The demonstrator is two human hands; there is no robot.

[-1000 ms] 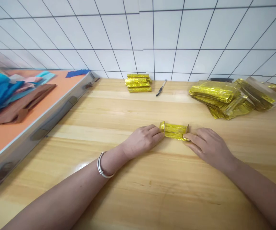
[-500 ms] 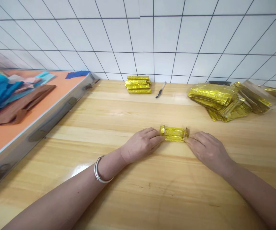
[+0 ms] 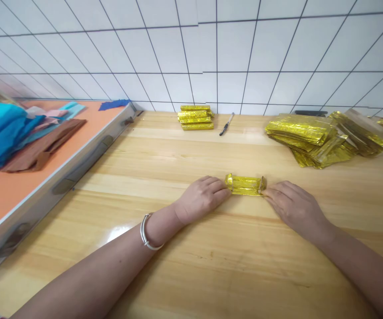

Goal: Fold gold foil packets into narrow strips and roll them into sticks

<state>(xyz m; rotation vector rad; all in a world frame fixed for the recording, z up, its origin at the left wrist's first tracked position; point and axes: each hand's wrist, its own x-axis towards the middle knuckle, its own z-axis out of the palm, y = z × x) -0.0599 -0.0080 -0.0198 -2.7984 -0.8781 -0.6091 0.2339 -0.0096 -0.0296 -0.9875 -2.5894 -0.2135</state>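
A small piece of folded gold foil paper (image 3: 246, 185) lies on the wooden table, both its short ends turned up. My left hand (image 3: 205, 197) pinches its left end, fingers pressed together. At the opposite end, my right hand (image 3: 293, 208) has its thumb and fingertips closed on the folded-up edge. The fingertips of both hands are partly hidden. A silver bangle (image 3: 145, 232) circles my left wrist.
Rolled gold foil pieces (image 3: 196, 119) are stacked near the tiled wall, beside a pen (image 3: 226, 124). Gold foil sheets (image 3: 307, 135) lie piled at the right. An orange board (image 3: 108, 122) at the left carries blue paper (image 3: 1, 128) and brown paper (image 3: 45, 148).
The whole view has shifted slightly, so things appear a little farther right. The right end flap looks turned slightly further inward; both hands keep their places on the foil.
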